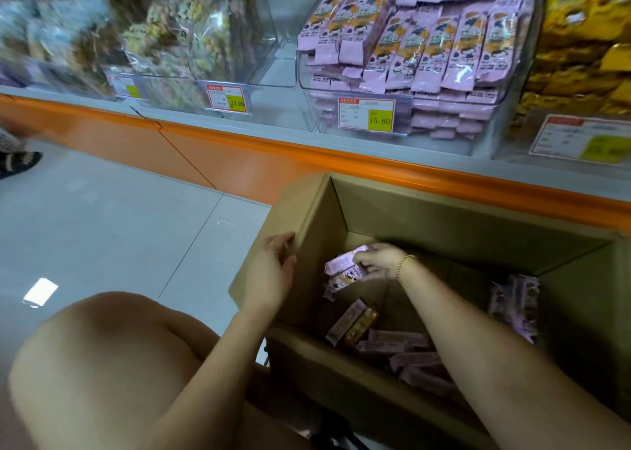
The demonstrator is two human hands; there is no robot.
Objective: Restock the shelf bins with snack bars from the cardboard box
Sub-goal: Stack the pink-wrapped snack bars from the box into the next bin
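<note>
— Where are the snack bars?
— Low in the cardboard box. Your right hand pinches a few; your left hand lies spread on the flap.
— Risk?
— Slick wrappers may slip out before the shelf bin.

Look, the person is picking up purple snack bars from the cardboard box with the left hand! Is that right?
Not quite. It is the right hand that grips the purple snack bars in the cardboard box. The left hand only rests against the box flap. The head view shows this.
</note>
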